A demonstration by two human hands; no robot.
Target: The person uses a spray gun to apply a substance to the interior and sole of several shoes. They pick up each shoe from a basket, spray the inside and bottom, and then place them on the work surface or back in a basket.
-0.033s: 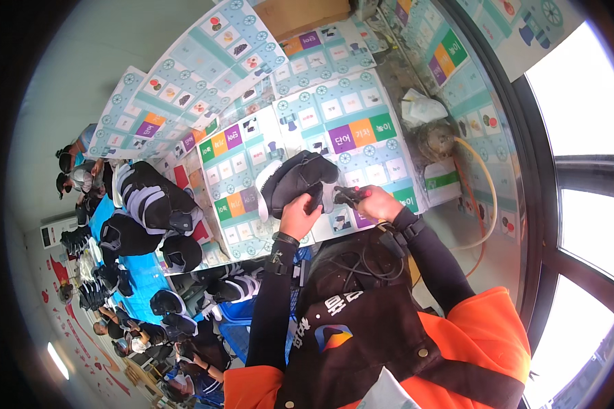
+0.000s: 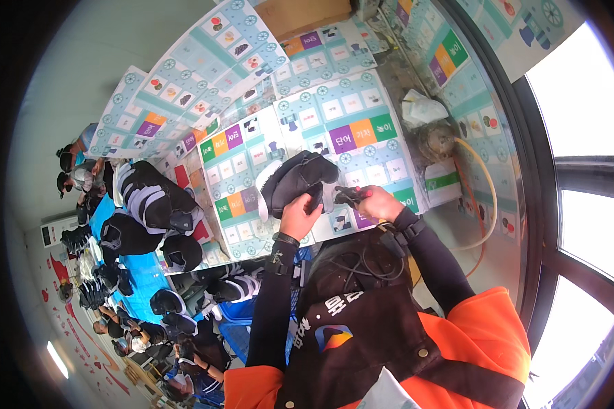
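Note:
Over the front part of the table, a black shoe upper (image 2: 297, 180) with a white flared edge along its left side is gripped by my left hand (image 2: 300, 219). The fingers of that hand are closed on its near edge. Close by on the right, my right hand (image 2: 383, 204) is closed around a small dark hand tool (image 2: 348, 197) with red on its handle, apparently pliers. The tool's front end is beside the white strip (image 2: 329, 196) at the shoe's right edge; whether they touch, I cannot tell.
Printed sheets (image 2: 358, 163) cover the table. Stacked black-and-grey shoe uppers (image 2: 153, 198) stand left, near a blue work surface (image 2: 138, 273). At right are a crumpled white cloth (image 2: 423, 108), a yellow hose (image 2: 491, 198) and the window frame (image 2: 535, 129). Other people (image 2: 143, 337) work at far lower left.

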